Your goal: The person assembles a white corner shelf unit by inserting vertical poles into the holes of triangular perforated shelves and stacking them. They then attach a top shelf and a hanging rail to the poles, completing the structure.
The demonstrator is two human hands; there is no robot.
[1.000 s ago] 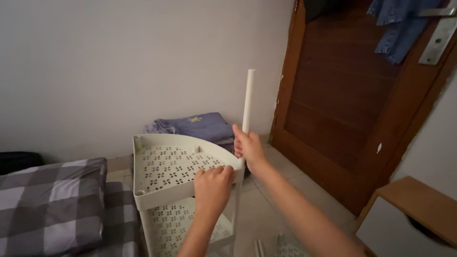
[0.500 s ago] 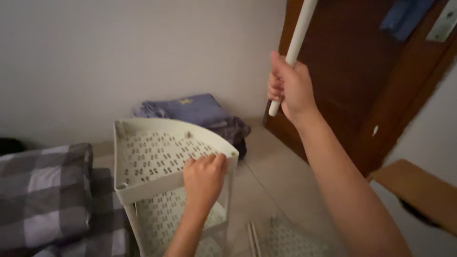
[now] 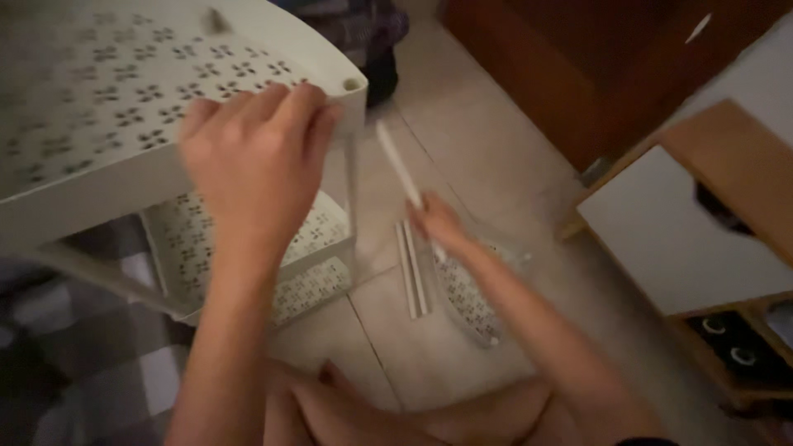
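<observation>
The right hand (image 3: 442,225) was closed around a thin white plastic tube (image 3: 398,169), holding it near its lower end so that the tube slanted up and away toward the corner of the shelf unit. The hand was low, close to the pale tiled floor (image 3: 487,124). Just beside it on the floor lay two more white tubes (image 3: 411,268), side by side, and a loose perforated white shelf panel (image 3: 471,301) lay under and just past the wrist; blur hid its exact outline.

The left hand (image 3: 252,161) rested on the curved front edge of the top tier of the cream perforated plastic corner shelf (image 3: 91,91), fingers curled over the rim in a holding grip. An open socket hole (image 3: 353,83) showed at the tier's corner, near the fingertips. Lower tiers (image 3: 297,256) of the same unit stood beneath, joined by a thin upright post (image 3: 351,198).

A grey checked cloth (image 3: 124,363) lay to the left under the shelf. A dark wooden door (image 3: 595,58) stood beyond, and a white cabinet with a wooden top (image 3: 702,223) stood to the right, well apart from the hands.
</observation>
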